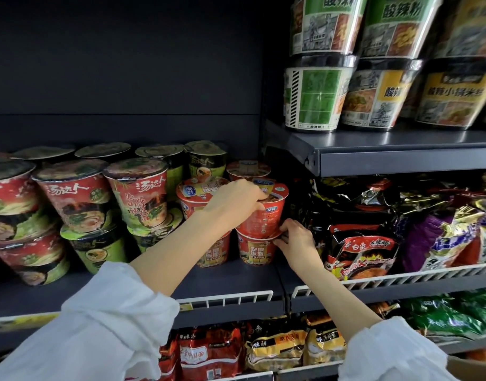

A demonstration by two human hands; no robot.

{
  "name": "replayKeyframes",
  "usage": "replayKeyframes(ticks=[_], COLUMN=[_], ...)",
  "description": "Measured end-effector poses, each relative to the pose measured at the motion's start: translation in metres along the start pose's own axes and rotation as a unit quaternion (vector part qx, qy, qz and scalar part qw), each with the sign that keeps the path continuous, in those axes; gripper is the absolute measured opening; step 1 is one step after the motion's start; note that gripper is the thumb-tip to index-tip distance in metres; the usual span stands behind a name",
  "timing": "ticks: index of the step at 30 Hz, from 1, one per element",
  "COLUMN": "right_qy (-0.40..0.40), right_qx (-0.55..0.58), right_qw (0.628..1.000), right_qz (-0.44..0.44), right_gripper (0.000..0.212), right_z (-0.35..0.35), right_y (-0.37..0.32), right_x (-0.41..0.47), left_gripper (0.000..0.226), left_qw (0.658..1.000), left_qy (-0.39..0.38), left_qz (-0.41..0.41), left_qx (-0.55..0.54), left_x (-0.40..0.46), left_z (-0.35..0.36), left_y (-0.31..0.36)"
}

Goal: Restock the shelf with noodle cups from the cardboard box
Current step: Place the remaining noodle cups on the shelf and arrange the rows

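**A:** Stacking is under way, as I read it: the left hand (233,200) is clamped over the lid and upper wall of the top red cup (264,215), which sits tilted on the lower red cup (257,250) at the right end of the shelf (126,287).

**B:** And the right hand (297,243)?

**A:** Its fingertips (284,225) are pinched at the seam where the two cups meet, apparently steadying the joint. The cardboard box is not in view.

**B:** Failure modes?

**A:** Three, in my judgement. First, the top cup is not yet level; released now, it could slide off the lid beneath. Second, a push to the left would knock the neighbouring red stack (203,199), which stands just beside it. Third, pressure on the lid may dent the seal (the film looks thin).

**B:** Cause in each case?

**A:** Off-centre seating on a narrow base: these cups taper downward, so the footing is small.

**B:** Surroundings?

**A:** A dark metal shelf with a white wire front rail (231,298). Taller red and green cups (137,188) are stacked to the left, several leaning. Bagged noodles (360,251) crowd the next bay to the right, and large green tubs (313,97) occupy the higher shelf above them. More packets (209,353) fill the tier below.
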State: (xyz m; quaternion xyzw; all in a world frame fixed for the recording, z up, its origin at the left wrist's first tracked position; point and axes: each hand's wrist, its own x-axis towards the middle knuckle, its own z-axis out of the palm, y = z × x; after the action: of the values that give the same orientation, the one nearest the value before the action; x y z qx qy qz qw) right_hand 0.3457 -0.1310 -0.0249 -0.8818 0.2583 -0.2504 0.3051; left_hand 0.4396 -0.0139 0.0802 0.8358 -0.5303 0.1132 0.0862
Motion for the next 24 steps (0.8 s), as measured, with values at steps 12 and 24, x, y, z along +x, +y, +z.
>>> replayKeyframes(ticks=[12,24], right_qy=[-0.058,-0.024], right_qx=[0.265,0.188], right_qw=[0.961,0.978], right_qz=[0.058,0.086], right_gripper=[0.084,0.096], right_z=[-0.028,-0.003], right_y=[-0.020,-0.011], right_x=[0.001,0.008], left_gripper=[0.035,0.068], left_qw=[0.976,0.998], left_qy=[0.010,-0.027], left_qz=[0.023,-0.002], left_qx=[-0.218,0.056], left_x=[-0.007,0.008], left_z=[0.004,-0.001], left_y=[-0.025,0.004])
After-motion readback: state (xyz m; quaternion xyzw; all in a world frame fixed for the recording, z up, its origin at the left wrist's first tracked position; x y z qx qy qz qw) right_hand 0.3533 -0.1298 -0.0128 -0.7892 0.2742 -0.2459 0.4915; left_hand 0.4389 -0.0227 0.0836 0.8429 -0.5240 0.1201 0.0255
